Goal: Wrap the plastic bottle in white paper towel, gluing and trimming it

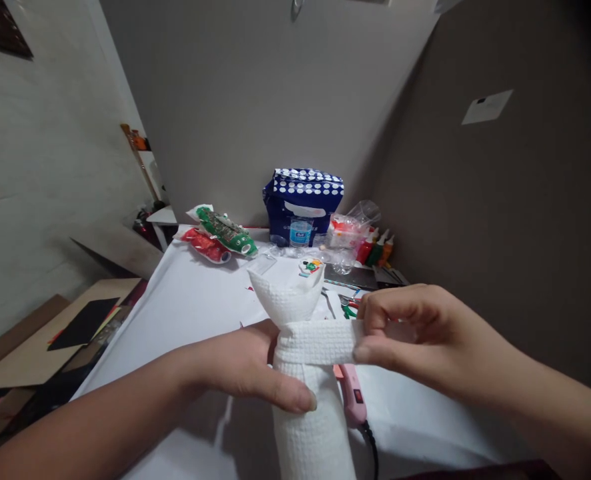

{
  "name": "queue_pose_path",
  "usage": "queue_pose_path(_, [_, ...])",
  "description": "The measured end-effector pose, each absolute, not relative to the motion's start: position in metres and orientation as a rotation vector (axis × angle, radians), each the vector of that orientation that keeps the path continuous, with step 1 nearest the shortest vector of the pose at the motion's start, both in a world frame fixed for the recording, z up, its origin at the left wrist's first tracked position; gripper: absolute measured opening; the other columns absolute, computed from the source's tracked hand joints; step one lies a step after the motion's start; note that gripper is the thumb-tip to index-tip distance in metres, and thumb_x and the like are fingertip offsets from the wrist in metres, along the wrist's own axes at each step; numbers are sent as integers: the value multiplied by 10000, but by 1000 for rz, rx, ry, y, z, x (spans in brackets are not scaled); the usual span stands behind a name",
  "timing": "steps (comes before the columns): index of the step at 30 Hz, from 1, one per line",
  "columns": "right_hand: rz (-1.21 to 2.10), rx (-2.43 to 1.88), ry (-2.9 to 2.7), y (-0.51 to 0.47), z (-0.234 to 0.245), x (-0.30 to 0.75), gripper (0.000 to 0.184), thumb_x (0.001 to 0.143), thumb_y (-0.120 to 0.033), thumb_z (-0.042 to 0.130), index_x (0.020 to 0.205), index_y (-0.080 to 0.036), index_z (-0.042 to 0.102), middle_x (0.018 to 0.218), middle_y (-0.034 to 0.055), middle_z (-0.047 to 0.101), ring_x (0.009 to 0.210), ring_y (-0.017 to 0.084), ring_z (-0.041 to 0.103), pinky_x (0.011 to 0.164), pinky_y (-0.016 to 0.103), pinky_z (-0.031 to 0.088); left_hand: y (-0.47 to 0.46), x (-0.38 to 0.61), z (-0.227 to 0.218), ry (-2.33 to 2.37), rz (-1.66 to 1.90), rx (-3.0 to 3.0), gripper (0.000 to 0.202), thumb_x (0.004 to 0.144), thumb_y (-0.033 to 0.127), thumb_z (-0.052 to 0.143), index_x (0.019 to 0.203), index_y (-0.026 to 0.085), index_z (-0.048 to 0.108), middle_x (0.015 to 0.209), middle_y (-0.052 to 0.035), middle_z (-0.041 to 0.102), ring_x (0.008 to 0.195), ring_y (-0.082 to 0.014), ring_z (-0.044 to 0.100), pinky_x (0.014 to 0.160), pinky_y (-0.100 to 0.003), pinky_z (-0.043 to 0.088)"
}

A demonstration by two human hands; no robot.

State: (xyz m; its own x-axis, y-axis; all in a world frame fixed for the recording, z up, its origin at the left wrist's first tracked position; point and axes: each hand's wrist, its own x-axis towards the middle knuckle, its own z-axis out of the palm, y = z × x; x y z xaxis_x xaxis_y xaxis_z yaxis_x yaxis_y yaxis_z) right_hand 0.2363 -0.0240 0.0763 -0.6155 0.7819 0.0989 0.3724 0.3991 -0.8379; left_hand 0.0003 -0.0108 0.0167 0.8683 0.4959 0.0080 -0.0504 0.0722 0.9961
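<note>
White cloth roll [309, 433] over the table [185, 307], with a strip [323, 343] around its neck. Held in the half-curled left hand [253, 370], with the strip's end pinched by the right hand [415, 323]. Could unwrap from a slipping pinch, or go crooked from uneven pulling.

My left hand [243, 367] and right hand [418, 323] are bare, and so are my left forearm [100, 403] and right forearm [540, 393] as far up as they show. Both forearms look smooth and widen evenly from slimmer wrists. My left thumb [285, 389] is long, with a rounded nail at its tip, while the other fingers on that side are mostly hidden.
</note>
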Motion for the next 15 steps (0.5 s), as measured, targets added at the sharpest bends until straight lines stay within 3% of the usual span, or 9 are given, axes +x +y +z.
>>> queue_pose_path(4, [900,-1040,-2085,-27,67,231,328,830,-321,704,665,-220,439,565,-40,595,502,123,614,441,204,452,-11,3,15,368,437,1406,450,745,240,737,1187,186,667,1044,-72,743,981,-266,683,915,-397,517])
queue_pose_path(7, [873,-1047,-2026,-28,66,231,219,799,-266,736,870,-225,533,687,-16,661,613,163,682,490,228,505,-11,2,15,344,402,1434,425,749,236,730,1170,204,681,1025,-52,747,988,-263,681,929,-394,511])
queue_pose_path(10, [905,-1075,-2041,-27,65,231,243,812,-285,730,1006,-217,600,767,17,703,678,189,714,509,237,529,-10,1,17,403,409,1480,430,727,258,756,1150,216,691,1076,-45,730,1030,-270,659,947,-392,495])
queue_pose_path(15, [960,-1073,-2048,-24,60,230,196,819,-391,715,805,-216,626,677,10,700,606,189,707,442,227,495,-10,2,19,380,414,1472,424,724,250,750,1142,209,691,1156,-54,699,1055,-271,641,969,-396,476])
